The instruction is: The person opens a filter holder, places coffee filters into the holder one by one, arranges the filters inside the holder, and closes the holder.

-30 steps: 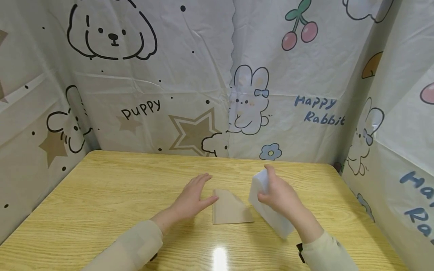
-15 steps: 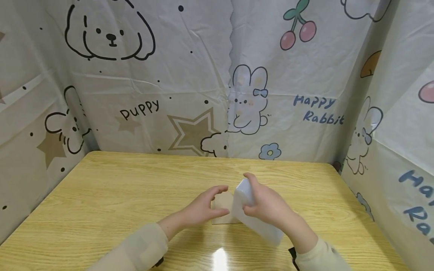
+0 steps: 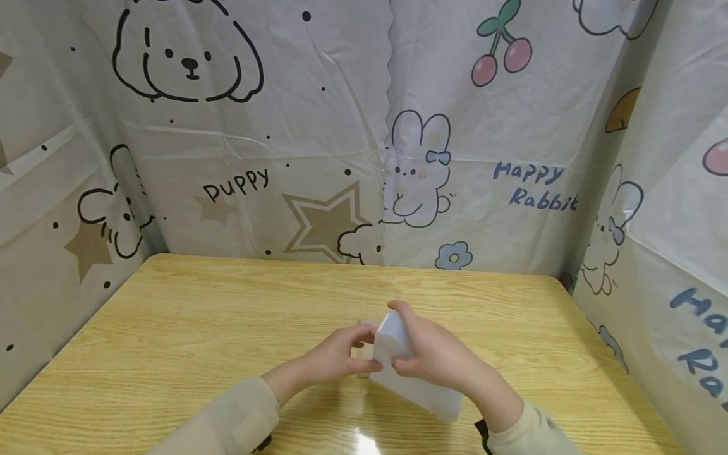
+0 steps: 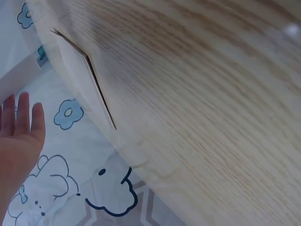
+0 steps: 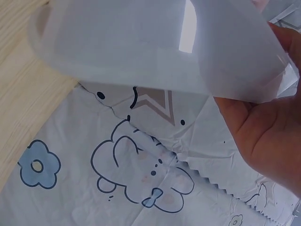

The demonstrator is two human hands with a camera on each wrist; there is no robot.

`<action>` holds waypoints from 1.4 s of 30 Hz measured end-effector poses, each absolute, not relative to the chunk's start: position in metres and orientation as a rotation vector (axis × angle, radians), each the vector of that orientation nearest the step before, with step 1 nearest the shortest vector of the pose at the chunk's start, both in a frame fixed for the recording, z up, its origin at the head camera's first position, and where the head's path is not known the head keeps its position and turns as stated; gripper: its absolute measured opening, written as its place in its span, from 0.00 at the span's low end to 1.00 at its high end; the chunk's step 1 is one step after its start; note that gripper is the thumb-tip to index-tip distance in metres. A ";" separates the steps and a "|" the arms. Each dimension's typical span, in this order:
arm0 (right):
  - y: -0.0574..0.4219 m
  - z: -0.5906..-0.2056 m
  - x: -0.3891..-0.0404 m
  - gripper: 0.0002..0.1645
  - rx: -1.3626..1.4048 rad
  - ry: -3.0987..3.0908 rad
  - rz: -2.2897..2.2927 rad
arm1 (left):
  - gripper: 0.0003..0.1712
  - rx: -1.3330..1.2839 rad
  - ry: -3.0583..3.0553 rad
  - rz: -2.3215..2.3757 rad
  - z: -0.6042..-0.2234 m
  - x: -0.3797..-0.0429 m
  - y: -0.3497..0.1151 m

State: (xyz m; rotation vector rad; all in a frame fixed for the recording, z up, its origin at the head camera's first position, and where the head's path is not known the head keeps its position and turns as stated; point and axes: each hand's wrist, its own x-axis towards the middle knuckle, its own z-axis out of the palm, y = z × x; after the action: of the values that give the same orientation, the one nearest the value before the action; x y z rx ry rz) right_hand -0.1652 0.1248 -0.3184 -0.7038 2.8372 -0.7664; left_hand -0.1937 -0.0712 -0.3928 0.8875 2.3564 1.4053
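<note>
My right hand [image 3: 435, 352] grips a whitish translucent plastic box [image 3: 419, 389] from above, thumb on its near side. It is tilted, one end raised toward my left hand [image 3: 331, 359]. That hand is spread in a C shape, its thumb and fingertips right at the box's left end. In the left wrist view its fingers look nearly straight below the box. A light brown folded card [image 4: 81, 77] lies on the table, mostly hidden behind the left hand and the box in the head view. The right wrist view shows the box's smooth, shiny side and rounded corner.
The wooden table [image 3: 227, 316] has its far edge against a cloth curtain [image 3: 256, 139] printed with puppies, rabbits and cherries. Similar cloth hangs at the left and right sides. A light reflection shows on the table's near part.
My right hand has brought the box leftward and nearer, over the card. My left hand has moved right and nearer, up to the box's end, and the card is now mostly covered.
</note>
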 end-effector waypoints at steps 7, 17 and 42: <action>0.122 -0.320 -0.164 0.47 -0.763 2.810 -0.752 | 0.17 0.879 2.297 1.396 -0.390 -0.191 -0.076; 0.118 -0.319 -0.165 0.47 -0.817 2.804 -0.770 | 0.25 0.921 2.282 1.392 -0.393 -0.195 -0.087; 0.108 -0.330 -0.166 0.44 -0.959 2.678 -0.783 | 0.24 0.926 2.244 1.352 -0.405 -0.195 -0.114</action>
State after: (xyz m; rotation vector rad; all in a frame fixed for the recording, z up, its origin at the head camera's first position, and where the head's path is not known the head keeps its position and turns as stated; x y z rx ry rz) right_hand -0.1657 0.1077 -0.3297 -0.9586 2.6775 -0.7833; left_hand -0.1947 -0.1139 -0.4049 0.9264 2.2443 1.3525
